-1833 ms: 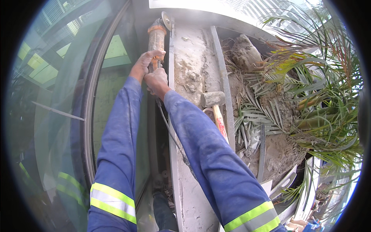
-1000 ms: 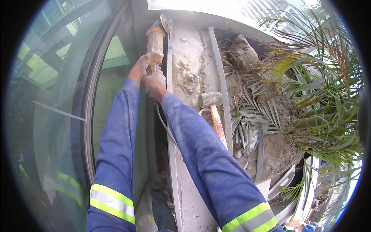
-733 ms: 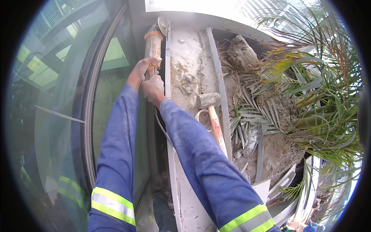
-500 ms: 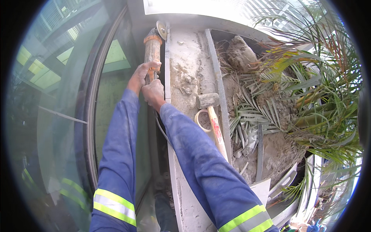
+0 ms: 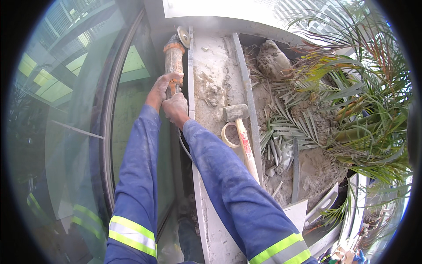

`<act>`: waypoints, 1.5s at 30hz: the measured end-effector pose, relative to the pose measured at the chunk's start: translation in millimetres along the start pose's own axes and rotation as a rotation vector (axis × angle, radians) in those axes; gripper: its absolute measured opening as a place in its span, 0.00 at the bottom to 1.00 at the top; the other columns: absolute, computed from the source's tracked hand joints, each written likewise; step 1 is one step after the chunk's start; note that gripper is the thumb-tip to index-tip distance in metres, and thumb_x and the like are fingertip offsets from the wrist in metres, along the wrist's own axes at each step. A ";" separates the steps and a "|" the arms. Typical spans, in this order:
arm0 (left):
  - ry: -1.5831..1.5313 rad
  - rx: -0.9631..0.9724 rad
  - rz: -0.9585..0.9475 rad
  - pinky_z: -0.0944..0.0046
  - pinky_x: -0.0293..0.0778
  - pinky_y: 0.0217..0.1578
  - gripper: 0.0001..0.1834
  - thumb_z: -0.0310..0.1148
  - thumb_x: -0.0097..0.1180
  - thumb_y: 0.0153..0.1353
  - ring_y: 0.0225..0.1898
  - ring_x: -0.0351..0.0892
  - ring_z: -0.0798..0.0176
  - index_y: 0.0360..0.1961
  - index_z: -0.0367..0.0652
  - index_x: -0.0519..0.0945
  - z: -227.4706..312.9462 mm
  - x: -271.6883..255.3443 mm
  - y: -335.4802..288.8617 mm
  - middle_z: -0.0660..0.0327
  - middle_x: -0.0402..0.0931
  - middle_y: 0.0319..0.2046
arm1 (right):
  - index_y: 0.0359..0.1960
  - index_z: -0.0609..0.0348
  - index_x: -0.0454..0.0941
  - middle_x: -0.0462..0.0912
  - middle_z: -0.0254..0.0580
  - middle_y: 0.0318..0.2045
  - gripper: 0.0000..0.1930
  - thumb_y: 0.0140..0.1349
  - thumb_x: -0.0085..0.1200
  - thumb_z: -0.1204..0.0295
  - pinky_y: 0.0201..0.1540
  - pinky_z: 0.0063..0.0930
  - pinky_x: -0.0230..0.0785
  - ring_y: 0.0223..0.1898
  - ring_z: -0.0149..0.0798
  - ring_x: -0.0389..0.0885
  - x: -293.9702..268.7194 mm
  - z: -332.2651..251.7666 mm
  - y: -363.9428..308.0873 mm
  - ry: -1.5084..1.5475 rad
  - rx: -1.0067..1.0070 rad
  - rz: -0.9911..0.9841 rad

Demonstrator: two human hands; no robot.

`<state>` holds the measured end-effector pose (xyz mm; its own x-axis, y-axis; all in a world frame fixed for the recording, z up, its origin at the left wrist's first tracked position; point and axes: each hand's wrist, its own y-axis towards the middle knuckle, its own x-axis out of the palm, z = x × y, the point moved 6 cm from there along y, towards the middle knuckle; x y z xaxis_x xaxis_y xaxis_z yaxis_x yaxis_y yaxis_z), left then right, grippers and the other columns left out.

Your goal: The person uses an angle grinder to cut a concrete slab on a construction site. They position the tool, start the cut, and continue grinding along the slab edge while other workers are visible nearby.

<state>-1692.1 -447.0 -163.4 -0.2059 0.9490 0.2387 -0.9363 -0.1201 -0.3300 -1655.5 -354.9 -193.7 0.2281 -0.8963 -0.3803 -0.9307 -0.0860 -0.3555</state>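
Observation:
Both my hands are wrapped round a dusty orange angle grinder [image 5: 174, 61], which points away from me. My left hand [image 5: 159, 91] grips its body from the left side. Closer to me, my right hand [image 5: 176, 109] is closed round the rear handle. The grinder's round disc [image 5: 184, 38] stands on edge at the far end of the low wall's left edging slab [image 5: 190, 79]; whether it touches the slab I cannot tell. A cable [image 5: 184, 148] trails back from the tool beneath my right forearm.
On the dusty wall top [image 5: 213, 57] lie a mallet [image 5: 236, 112] with a wooden handle and a roll of tape [image 5: 229, 134]. Glass panels [image 5: 140, 127] rise on the left. To the right are a planter with soil [image 5: 314, 169], a rock [image 5: 272, 59] and palm fronds [image 5: 365, 127].
The dusty haze over the glass and the far end has thinned. My hands and the grinder have hardly moved.

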 end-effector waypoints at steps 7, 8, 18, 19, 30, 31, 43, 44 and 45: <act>-0.035 0.015 -0.003 0.63 0.77 0.32 0.28 0.43 0.75 0.46 0.28 0.80 0.62 0.45 0.37 0.82 1.4 -4.9 -2.0 0.56 0.80 0.32 | 0.30 0.72 0.81 0.85 0.53 0.23 0.11 0.61 0.58 0.71 0.24 0.38 0.79 0.22 0.46 0.88 -2.2 -8.0 -7.3 -0.005 -0.032 0.003; -0.041 0.018 -0.008 0.63 0.77 0.32 0.28 0.43 0.75 0.46 0.28 0.80 0.62 0.45 0.37 0.82 1.3 -4.8 -0.5 0.56 0.80 0.32 | 0.30 0.72 0.81 0.85 0.53 0.23 0.12 0.61 0.58 0.71 0.24 0.39 0.79 0.22 0.46 0.88 -2.5 -7.9 -6.3 -0.010 -0.029 0.002; -0.052 0.015 -0.009 0.61 0.78 0.33 0.30 0.41 0.77 0.46 0.29 0.81 0.61 0.47 0.36 0.81 0.3 -10.5 10.8 0.56 0.81 0.33 | 0.29 0.71 0.80 0.84 0.51 0.21 0.10 0.60 0.57 0.73 0.21 0.36 0.77 0.20 0.45 0.86 7.0 -4.2 7.1 -0.018 -0.028 0.011; -0.065 0.017 -0.002 0.61 0.78 0.32 0.30 0.41 0.77 0.46 0.28 0.80 0.61 0.47 0.35 0.81 0.9 -7.5 9.2 0.56 0.81 0.33 | 0.29 0.71 0.80 0.84 0.50 0.21 0.10 0.60 0.57 0.73 0.21 0.36 0.77 0.20 0.45 0.86 5.8 -2.5 9.0 -0.014 -0.027 0.012; -0.082 0.072 0.045 0.62 0.77 0.28 0.27 0.40 0.76 0.46 0.25 0.79 0.62 0.44 0.35 0.81 11.3 6.9 -25.1 0.56 0.80 0.31 | 0.30 0.71 0.81 0.85 0.52 0.22 0.11 0.61 0.58 0.71 0.22 0.37 0.79 0.22 0.45 0.88 2.6 1.7 1.8 -0.014 -0.024 0.008; -0.076 0.052 0.045 0.63 0.77 0.28 0.27 0.40 0.76 0.46 0.25 0.79 0.62 0.45 0.35 0.81 12.4 0.5 -22.1 0.56 0.80 0.31 | 0.30 0.71 0.81 0.85 0.52 0.23 0.11 0.61 0.59 0.72 0.23 0.37 0.79 0.22 0.45 0.88 4.5 -5.1 -3.1 -0.014 -0.027 -0.005; -0.106 0.001 0.018 0.62 0.78 0.28 0.29 0.39 0.77 0.46 0.24 0.79 0.61 0.46 0.35 0.80 3.3 -4.7 9.3 0.56 0.80 0.31 | 0.31 0.72 0.81 0.86 0.53 0.23 0.10 0.60 0.59 0.73 0.23 0.37 0.80 0.23 0.45 0.88 6.2 -4.3 11.8 -0.034 0.015 0.020; -0.107 -0.003 0.018 0.62 0.78 0.28 0.29 0.39 0.77 0.46 0.25 0.79 0.61 0.46 0.35 0.80 2.4 -3.6 9.3 0.56 0.80 0.31 | 0.31 0.72 0.81 0.85 0.52 0.23 0.10 0.60 0.59 0.73 0.22 0.37 0.79 0.23 0.45 0.88 5.8 -3.0 14.1 -0.031 0.005 0.018; -0.108 -0.007 0.017 0.62 0.78 0.28 0.29 0.39 0.77 0.46 0.25 0.79 0.61 0.46 0.35 0.80 1.6 -2.5 9.1 0.56 0.80 0.31 | 0.30 0.72 0.81 0.85 0.52 0.23 0.10 0.61 0.59 0.73 0.22 0.37 0.79 0.23 0.45 0.88 5.4 -1.7 16.7 -0.039 0.003 0.017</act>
<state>-1700.6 -450.9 -165.6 -0.2519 0.9099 0.3296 -0.9303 -0.1339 -0.3414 -1670.2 -361.9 -200.2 0.2228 -0.8802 -0.4191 -0.9338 -0.0693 -0.3510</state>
